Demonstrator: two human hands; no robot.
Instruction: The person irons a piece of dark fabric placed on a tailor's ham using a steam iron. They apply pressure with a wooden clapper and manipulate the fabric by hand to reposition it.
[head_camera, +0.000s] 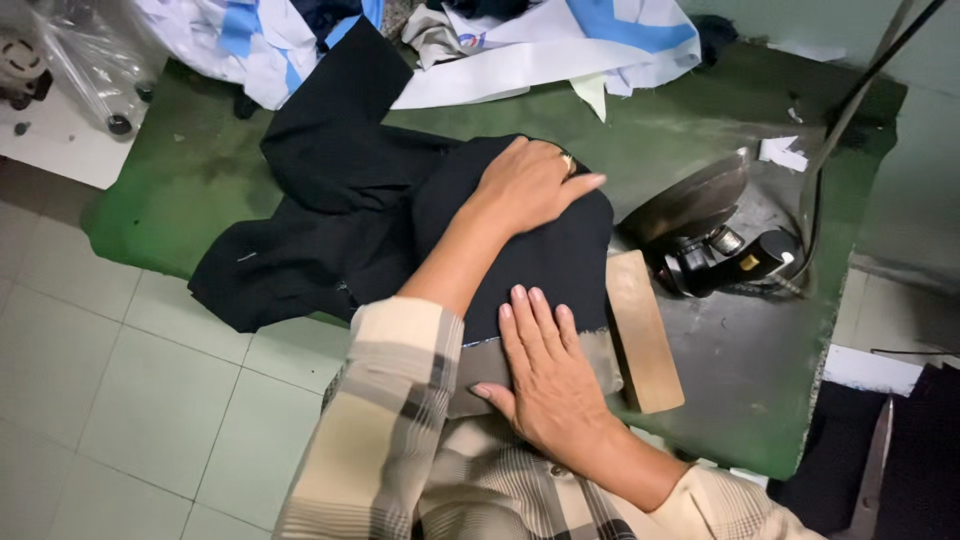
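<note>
A black garment (330, 220) lies spread over a green padded table (190, 170), with one part pulled over a narrow padded pressing board (640, 330) that has a wooden edge. My left hand (530, 185), a ring on one finger, lies flat on the black cloth at the far end of the board, fingers pointing right. My right hand (550, 385) presses flat on the near end, where the cloth meets a grey lining strip (480, 365). Neither hand grips anything.
An iron (700, 225) rests tipped on its side on a grey mat right of the board, its cord running up to the right. White and blue fabrics (560, 45) pile at the table's back. Scissors (872, 470) and dark cloth lie lower right. A tiled floor is on the left.
</note>
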